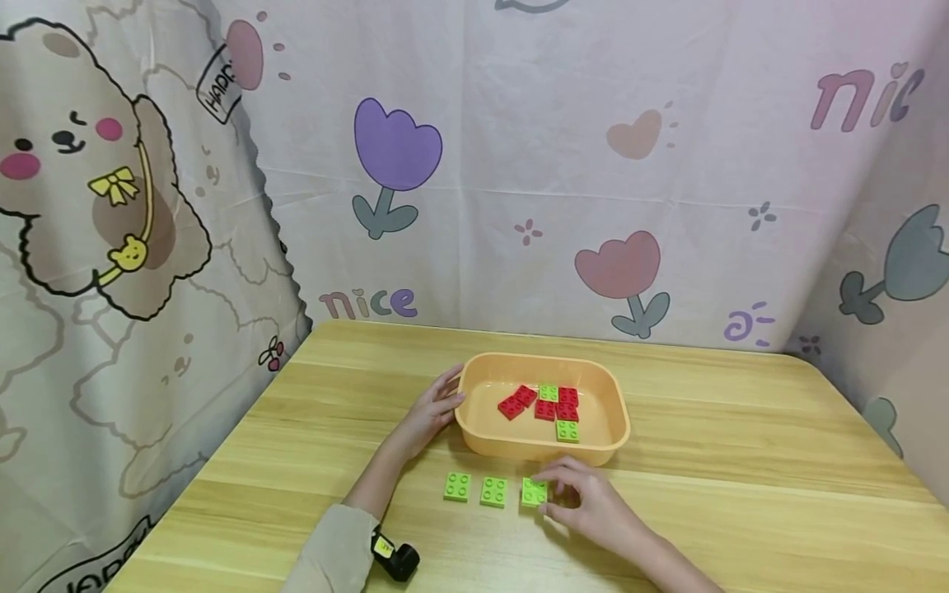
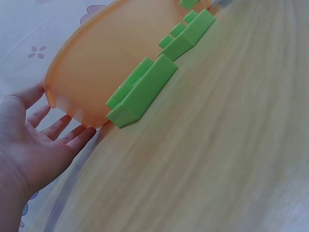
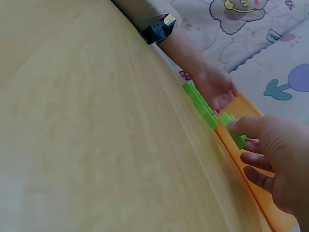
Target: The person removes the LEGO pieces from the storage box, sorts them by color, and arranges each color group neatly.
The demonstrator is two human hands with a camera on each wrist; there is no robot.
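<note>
Thumb and index finger of my right hand (image 1: 589, 498) pinch a green toy building block (image 1: 533, 492), the rightmost of a row of three. In the right wrist view that block (image 3: 235, 133) sits between thumb and fingertips, the remaining fingers spread beside the tub. To its left, two more green blocks, the middle one (image 1: 493, 492) and the leftmost (image 1: 456, 487), lie studs up on the table. My left hand (image 1: 430, 416) rests its fairly straight fingers against the left end of an orange tub (image 1: 489, 443). In the left wrist view its thumb reaches the tub's rim (image 2: 48, 94).
Inside the tub lie several red blocks (image 1: 544, 410) and two green ones, one at the back (image 1: 549, 393) and one at the front (image 1: 567, 431). A wooden table (image 1: 741, 445) carries everything, with a printed curtain (image 1: 504, 165) behind. A black device (image 1: 396, 560) is strapped on the left wrist.
</note>
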